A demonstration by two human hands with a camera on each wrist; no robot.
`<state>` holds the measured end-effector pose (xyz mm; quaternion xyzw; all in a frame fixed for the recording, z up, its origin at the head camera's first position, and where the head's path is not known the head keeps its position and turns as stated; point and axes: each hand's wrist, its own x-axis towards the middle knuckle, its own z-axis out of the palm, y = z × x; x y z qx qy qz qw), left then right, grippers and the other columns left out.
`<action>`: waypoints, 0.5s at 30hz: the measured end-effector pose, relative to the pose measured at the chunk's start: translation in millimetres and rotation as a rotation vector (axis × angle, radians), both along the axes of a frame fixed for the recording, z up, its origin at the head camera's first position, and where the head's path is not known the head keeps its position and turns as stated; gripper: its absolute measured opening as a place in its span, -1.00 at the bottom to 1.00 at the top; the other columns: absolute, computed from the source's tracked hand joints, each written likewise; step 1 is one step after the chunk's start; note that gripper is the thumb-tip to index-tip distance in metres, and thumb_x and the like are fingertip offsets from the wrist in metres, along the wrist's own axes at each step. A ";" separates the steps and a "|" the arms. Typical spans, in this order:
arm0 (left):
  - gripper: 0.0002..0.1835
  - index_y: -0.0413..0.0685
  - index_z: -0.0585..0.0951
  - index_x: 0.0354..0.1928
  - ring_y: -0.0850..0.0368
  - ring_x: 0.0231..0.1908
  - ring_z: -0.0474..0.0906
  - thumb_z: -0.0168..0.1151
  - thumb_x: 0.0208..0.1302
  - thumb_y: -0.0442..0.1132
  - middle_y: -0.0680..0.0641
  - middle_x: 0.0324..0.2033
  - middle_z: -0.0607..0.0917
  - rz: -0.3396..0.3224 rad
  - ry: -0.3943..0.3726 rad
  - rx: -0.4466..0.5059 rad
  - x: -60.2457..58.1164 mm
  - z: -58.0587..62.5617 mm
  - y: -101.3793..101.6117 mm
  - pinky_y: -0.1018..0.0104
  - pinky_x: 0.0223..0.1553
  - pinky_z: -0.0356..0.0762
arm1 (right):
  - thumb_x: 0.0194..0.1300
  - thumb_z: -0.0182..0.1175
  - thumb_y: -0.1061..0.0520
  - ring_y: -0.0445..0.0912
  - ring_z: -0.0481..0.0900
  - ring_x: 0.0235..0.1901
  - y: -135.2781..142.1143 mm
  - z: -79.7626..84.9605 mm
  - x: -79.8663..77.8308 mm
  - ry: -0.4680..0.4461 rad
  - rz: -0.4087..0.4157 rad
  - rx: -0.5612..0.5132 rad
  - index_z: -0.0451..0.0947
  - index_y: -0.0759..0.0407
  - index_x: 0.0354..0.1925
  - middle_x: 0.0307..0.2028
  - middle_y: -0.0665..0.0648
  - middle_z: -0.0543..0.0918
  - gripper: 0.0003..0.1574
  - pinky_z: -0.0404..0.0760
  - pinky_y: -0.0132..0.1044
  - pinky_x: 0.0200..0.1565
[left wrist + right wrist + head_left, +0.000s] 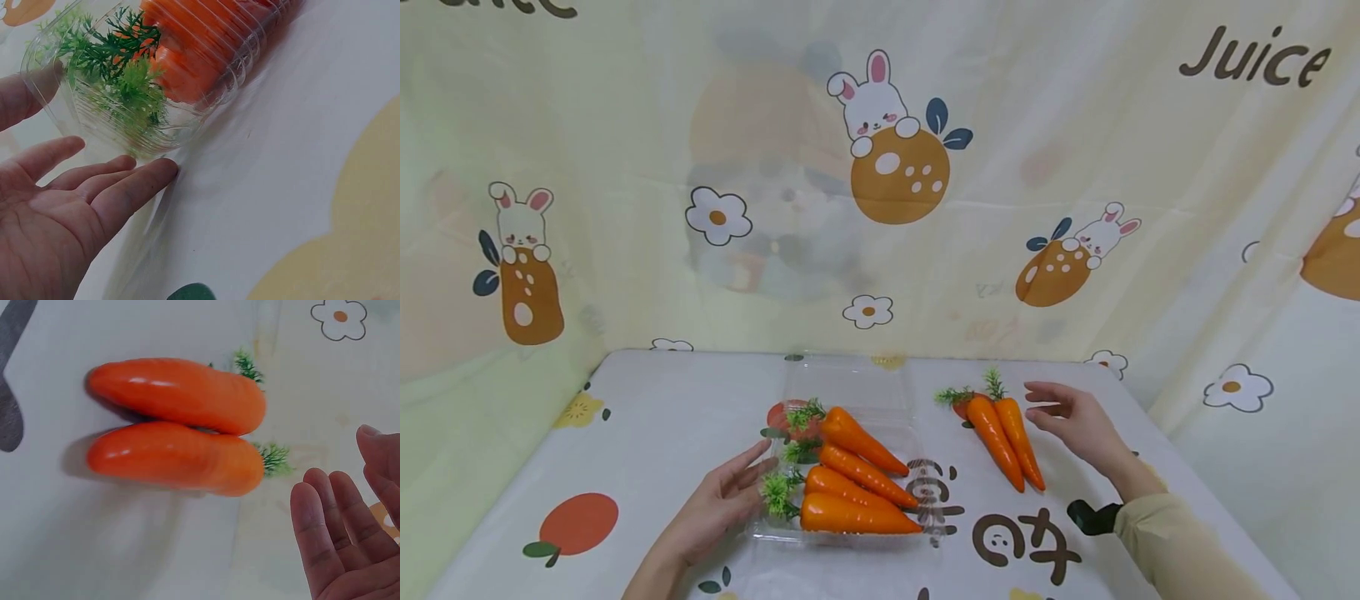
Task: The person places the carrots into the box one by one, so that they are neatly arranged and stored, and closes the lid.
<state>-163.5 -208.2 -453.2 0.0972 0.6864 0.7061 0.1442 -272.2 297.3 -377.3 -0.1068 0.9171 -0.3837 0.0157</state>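
Observation:
Several orange toy carrots (857, 510) with green leafy tops lie side by side in a clear plastic box (842, 542), its lid (850, 387) folded back. At the left end of the box is my left hand (718, 504). In the left wrist view, its fingers (134, 194) are extended beside the box's clear wall (181, 134), close to the leafy tops (134, 87). Two more toy carrots (997, 442) lie together on the table to the right of the box. Just right of them hovers my right hand (1086, 425), fingers relaxed and holding nothing.
A white printed cloth (670, 417) covers the table. Behind and at both sides hangs a cream curtain (775, 275) with rabbit and flower prints. A black strap piece (1093, 517) shows at my right cuff.

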 end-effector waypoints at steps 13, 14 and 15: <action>-0.17 -0.23 -0.09 0.62 0.40 0.18 0.54 0.11 0.50 -0.30 -0.50 0.53 0.05 -0.018 0.010 0.004 -0.7 -1.3 -0.3 0.47 -0.03 0.56 | 0.44 0.26 0.11 0.23 0.66 0.08 7.6 -32.4 -1.4 -0.067 -0.065 0.024 0.37 0.33 0.41 0.23 0.47 0.57 -0.31 0.75 -0.06 0.03; -0.17 -0.23 -0.10 0.62 0.41 0.15 0.55 0.11 0.50 -0.31 -0.51 0.53 0.04 -0.019 0.010 0.006 -0.8 -1.3 -0.5 0.47 -0.07 0.55 | 0.43 0.27 0.11 0.24 0.66 0.08 7.4 -34.5 -1.5 -0.068 -0.070 0.027 0.38 0.33 0.41 0.22 0.47 0.58 -0.31 0.74 -0.05 0.04; -0.17 -0.22 -0.09 0.62 0.43 0.13 0.55 0.11 0.49 -0.32 -0.50 0.53 0.05 -0.016 0.006 0.009 -0.8 -1.1 -0.4 0.47 -0.09 0.54 | 0.43 0.27 0.11 0.24 0.66 0.08 7.4 -36.5 -1.8 -0.070 -0.076 0.030 0.38 0.34 0.41 0.22 0.47 0.58 -0.31 0.74 -0.04 0.04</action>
